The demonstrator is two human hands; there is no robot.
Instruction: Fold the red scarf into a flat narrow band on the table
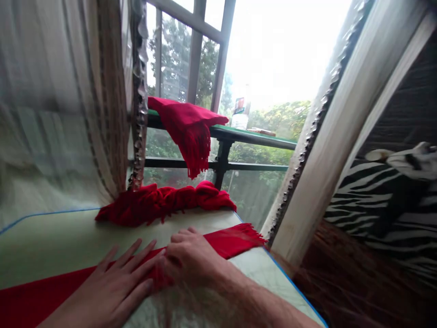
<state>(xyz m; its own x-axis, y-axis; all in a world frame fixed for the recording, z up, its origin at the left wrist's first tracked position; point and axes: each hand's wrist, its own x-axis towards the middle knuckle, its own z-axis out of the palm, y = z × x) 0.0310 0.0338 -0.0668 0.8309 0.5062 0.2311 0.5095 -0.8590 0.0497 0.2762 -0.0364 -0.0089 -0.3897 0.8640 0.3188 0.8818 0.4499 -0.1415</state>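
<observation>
A long red scarf [228,240] with a fringed end lies across the pale table from the lower left to the right edge. My left hand [124,278] rests flat on it with fingers spread. Close beside those fingertips, my right hand [189,255] is closed on the scarf, its fingers curled under; the exact grip is hidden. Behind my hands, a crumpled pile of red fringed cloth [170,202] sits along the table's far edge. Another folded red scarf [187,120] hangs over the window rail, its fringe downward.
The pale table [58,232] has a blue rim. Beyond stands a green-topped rail [256,136] with a clear labelled bottle [240,116] on it. Curtains [99,91] hang at the left, and another curtain [327,114] at the right. A zebra-striped cloth [362,191] lies at far right.
</observation>
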